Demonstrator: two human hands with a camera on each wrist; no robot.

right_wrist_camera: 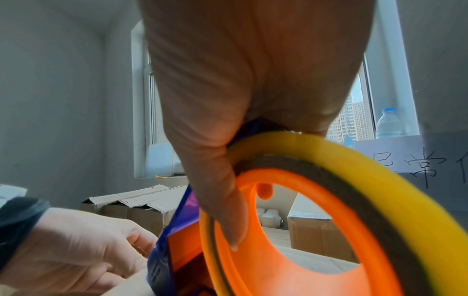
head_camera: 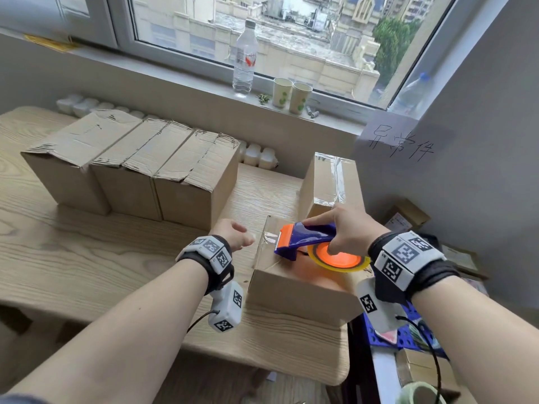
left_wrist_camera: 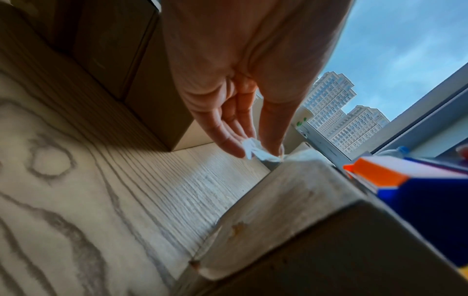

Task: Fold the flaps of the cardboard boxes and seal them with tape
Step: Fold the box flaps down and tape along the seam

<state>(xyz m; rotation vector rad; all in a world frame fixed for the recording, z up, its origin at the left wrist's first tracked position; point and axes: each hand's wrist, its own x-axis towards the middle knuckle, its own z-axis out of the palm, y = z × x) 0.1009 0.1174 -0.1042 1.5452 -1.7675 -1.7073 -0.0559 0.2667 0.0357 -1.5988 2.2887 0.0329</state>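
A closed cardboard box (head_camera: pixel 291 278) stands at the table's right front. On its top lies a blue and orange tape dispenser (head_camera: pixel 309 237) with a yellow tape roll (head_camera: pixel 358 265), its serrated end pointing left. My right hand (head_camera: pixel 329 234) grips the dispenser from above. In the right wrist view its thumb reaches into the orange hub (right_wrist_camera: pixel 278 260). My left hand (head_camera: pixel 248 234) is at the box's far left top edge. In the left wrist view the thumb and fingers of my left hand (left_wrist_camera: pixel 255 146) pinch a crumpled clear tape end (left_wrist_camera: pixel 253 149) at the box corner (left_wrist_camera: pixel 298 160).
Three boxes (head_camera: pixel 131 164) with folded, untaped flaps stand in a row at the back left. A taped box (head_camera: pixel 329 182) stands just behind the one under my hands. A water bottle (head_camera: pixel 245 53) and two paper cups (head_camera: pixel 291 94) sit on the windowsill. The wooden table (head_camera: pixel 87 243) ends near my forearms.
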